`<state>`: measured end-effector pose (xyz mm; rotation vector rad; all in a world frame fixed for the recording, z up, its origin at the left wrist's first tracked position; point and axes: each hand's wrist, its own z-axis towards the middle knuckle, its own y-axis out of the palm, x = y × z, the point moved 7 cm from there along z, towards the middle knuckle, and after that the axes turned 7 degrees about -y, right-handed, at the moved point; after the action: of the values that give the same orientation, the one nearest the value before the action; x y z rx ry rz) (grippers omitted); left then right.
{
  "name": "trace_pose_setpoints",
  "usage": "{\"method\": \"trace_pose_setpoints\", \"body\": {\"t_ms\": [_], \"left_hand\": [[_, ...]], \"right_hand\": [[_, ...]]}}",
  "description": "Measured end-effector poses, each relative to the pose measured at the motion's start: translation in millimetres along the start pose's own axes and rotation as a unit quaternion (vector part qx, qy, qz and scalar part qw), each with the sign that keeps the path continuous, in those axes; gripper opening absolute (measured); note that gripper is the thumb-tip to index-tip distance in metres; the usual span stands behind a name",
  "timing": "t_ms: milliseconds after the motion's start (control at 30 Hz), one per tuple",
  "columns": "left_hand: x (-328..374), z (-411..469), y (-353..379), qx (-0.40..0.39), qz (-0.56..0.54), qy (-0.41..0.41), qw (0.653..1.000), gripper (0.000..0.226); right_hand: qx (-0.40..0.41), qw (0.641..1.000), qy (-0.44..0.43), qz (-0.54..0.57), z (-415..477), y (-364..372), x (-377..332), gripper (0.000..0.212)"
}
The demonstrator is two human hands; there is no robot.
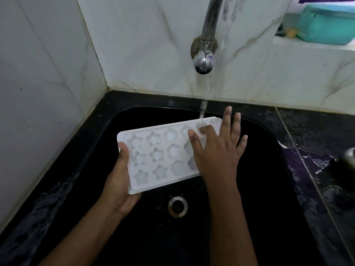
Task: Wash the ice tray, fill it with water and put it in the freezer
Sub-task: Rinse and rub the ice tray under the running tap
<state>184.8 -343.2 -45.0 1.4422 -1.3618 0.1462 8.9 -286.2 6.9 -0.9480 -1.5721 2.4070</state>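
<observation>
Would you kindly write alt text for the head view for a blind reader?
Over a black sink, the left hand grips a white ice tray by its end while the right hand lies spread on its moulds under water running from the tap.

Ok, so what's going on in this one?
A person is washing a white ice tray over a black sink. The left hand grips the tray's left end, thumb on the rim, holding it above the basin. The right hand lies spread across the tray's right side, fingers on the moulds. From the tap, water runs onto the tray's far edge.
</observation>
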Motion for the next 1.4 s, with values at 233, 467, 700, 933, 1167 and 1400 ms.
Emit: {"method": "trace_pose_setpoints", "body": {"t_ms": [233,467,700,933,1167,1400], "left_hand": [[-0.9,2.8,-0.8,0.009,-0.012,-0.011,1.000,0.072],[-7.0,3.0,1.5,0.001,-0.009,-0.011,1.000,0.073],[-3.7,3.3,-0.9,0.003,-0.007,0.001,1.000,0.070],[-3.3,4.8,-1.3,0.022,-0.026,0.001,0.999,0.068],[-2.5,1.5,-2.7,0.031,-0.026,0.002,0.999,0.065],[-0.4,0.4,-3.5,0.041,-0.034,0.012,0.999,0.063]], "right_hand": [[0.022,0.997,-0.067,0.034,0.6,0.6,-4.9,0.048],[0.045,0.998,-0.026,0.028,-0.4,-2.2,4.8,0.040],[0.031,0.999,-0.036,0.013,0.1,-3.9,1.6,0.037],[0.066,0.994,-0.076,0.044,1.7,-10.0,-0.7,0.037],[0.079,0.994,-0.072,0.035,0.8,-15.1,-0.1,0.014],[0.035,0.997,-0.056,0.036,0.4,-13.7,2.2,0.019]]}}
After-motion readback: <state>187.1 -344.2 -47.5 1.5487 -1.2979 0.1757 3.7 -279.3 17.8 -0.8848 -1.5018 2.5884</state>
